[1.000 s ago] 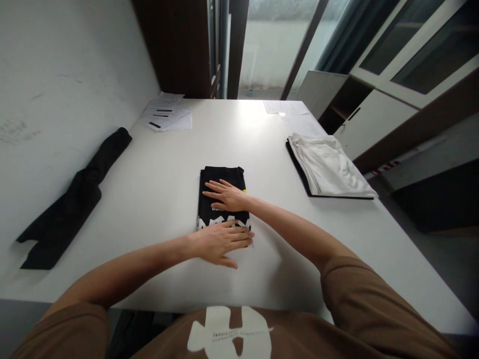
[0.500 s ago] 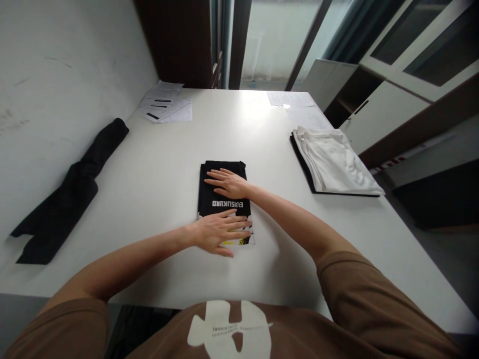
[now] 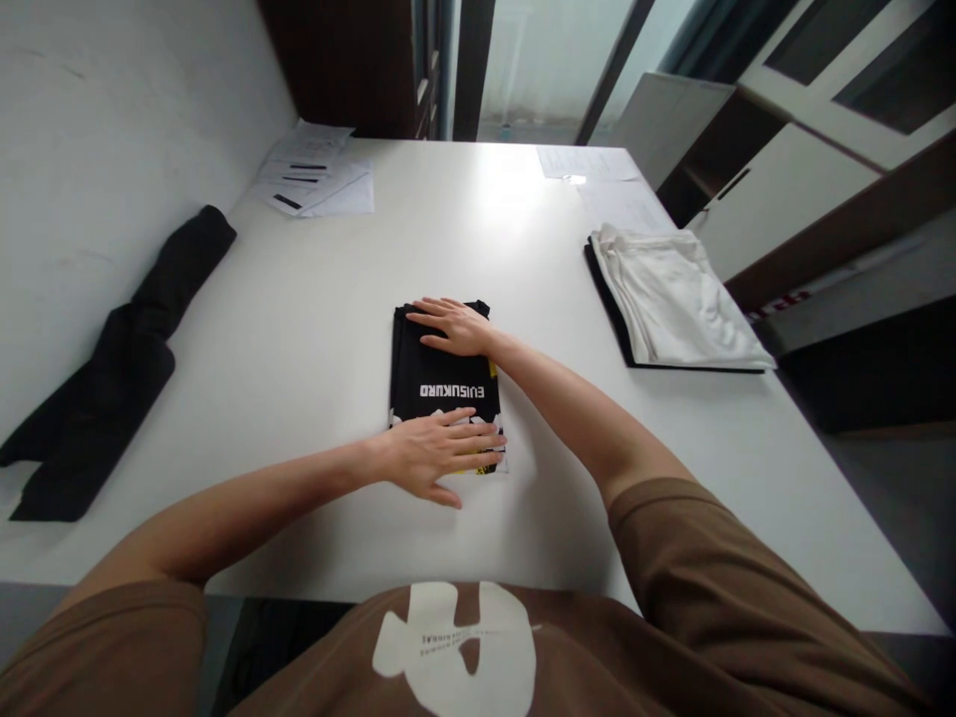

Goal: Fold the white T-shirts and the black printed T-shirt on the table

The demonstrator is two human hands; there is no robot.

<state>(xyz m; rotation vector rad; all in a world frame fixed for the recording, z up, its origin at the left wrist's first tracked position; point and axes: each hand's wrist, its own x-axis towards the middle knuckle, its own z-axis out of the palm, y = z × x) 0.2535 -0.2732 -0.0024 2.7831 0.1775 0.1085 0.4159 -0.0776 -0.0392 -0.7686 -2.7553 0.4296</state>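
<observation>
A folded black T-shirt (image 3: 448,368) lies flat in the middle of the white table, with white lettering and a white and yellow print at its near end. My left hand (image 3: 433,448) rests palm down across that near end, fingers stretched out to the right, covering part of the print. On the far end of the shirt lies my right hand (image 3: 455,327), also flat, its fingers pointing left near the top edge. Neither hand grips the cloth.
Folded white cloth (image 3: 679,299) lies on a black piece at the table's right side. A long black garment (image 3: 126,349) stretches along the left wall. Papers (image 3: 321,174) lie at the far left, and more sheets (image 3: 597,184) at the far right of the table (image 3: 299,329).
My right hand has slid away from me, to the far edge of the shirt. My left hand stays on the near end. The whole view has shifted slightly.
</observation>
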